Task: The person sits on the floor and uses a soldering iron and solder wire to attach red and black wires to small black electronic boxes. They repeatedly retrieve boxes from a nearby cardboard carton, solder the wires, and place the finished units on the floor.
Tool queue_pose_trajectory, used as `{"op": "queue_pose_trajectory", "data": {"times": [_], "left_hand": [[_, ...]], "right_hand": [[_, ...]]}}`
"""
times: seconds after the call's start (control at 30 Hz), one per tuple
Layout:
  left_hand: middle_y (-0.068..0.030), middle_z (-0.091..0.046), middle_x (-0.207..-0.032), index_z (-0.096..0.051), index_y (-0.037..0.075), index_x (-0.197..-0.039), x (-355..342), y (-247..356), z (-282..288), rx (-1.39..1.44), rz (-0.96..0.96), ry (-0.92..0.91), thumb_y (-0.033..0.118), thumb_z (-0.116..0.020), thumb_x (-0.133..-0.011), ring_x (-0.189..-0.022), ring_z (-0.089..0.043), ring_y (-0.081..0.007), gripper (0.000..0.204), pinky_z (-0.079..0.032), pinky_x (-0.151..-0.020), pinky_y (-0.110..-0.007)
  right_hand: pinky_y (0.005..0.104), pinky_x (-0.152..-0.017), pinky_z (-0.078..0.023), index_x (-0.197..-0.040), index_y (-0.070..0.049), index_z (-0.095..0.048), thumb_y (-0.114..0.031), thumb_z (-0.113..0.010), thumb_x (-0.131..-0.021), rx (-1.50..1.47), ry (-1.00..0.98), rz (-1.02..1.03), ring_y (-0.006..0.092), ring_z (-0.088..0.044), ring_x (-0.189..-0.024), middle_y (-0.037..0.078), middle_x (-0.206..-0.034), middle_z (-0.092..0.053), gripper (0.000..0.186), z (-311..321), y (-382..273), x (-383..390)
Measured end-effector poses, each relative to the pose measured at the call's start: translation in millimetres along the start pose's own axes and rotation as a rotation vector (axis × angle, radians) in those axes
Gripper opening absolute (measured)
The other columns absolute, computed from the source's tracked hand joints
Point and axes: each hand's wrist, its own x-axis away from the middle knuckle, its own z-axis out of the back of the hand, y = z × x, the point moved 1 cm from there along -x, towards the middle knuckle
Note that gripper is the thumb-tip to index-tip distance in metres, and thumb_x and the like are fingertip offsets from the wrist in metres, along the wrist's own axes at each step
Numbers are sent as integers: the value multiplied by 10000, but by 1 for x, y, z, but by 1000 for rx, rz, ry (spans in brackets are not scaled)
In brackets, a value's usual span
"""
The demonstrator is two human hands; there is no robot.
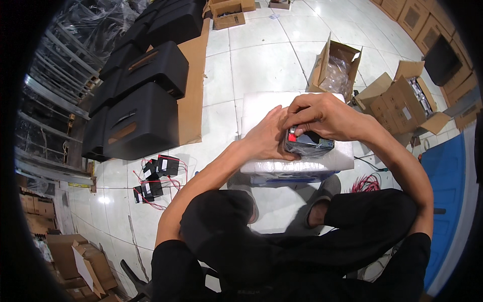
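A dark box-shaped battery, partly wrapped in clear plastic, stands on a white foam-wrapped block in front of me. My left hand holds it from the left side, with the fingers behind and the thumb along its near face. Over its top, my right hand is bent, thumb and fingers closed at the left corner. A small red part shows at their tips, with a bit of shiny metal beside it. The fingers cover much of the battery's top.
Several black batteries with red wires lie on the tiled floor at left. Large black cases stand on cardboard beyond. Open cartons are at right, another carton ahead. A red wire bundle lies by my right knee, near a blue panel.
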Motion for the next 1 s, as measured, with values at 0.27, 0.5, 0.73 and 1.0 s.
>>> {"op": "queue_pose_trajectory", "data": {"times": [0.27, 0.5, 0.73, 1.0], "left_hand": [[-196, -495, -1304, -478, 34, -1318, -1, 5, -1, -14, 36, 144, 375, -888, -539, -1225, -480, -373, 944, -411, -1058, -445], [-195, -525, -1276, -441, 2, -1347, 0, 12, 8, 35, 62, 58, 450, -842, -635, -1253, -473, -376, 931, -249, -1170, -517], [-202, -559, -1228, -468, -3, -1305, 0, 19, 10, -85, 60, 134, 410, -865, -575, -1188, -495, -386, 927, -324, -1115, -467], [-210, -545, -1237, -464, -12, -1279, -1, 24, 12, -83, 114, 104, 370, -878, -565, -1186, -492, -386, 910, -349, -1099, -439]], "right_hand": [[349, -732, -535, -1025, -35, -746, -64, -722, -821, 1, 121, 25, 241, -675, -826, 85, -917, -682, 207, 8, 25, -2], [298, -728, -564, -1069, 10, -710, -67, -645, -921, -170, 357, -276, 156, -687, -789, 102, -926, -734, 178, 35, 19, 23], [391, -773, -524, -993, 23, -677, -27, -584, -916, 116, 42, -137, 303, -655, -862, 148, -897, -660, 131, 26, -12, 45], [365, -556, -421, -933, 36, -658, -276, -664, -944, -65, 89, -482, 214, -547, -587, 129, -684, -614, 312, 16, -4, 72]]}}
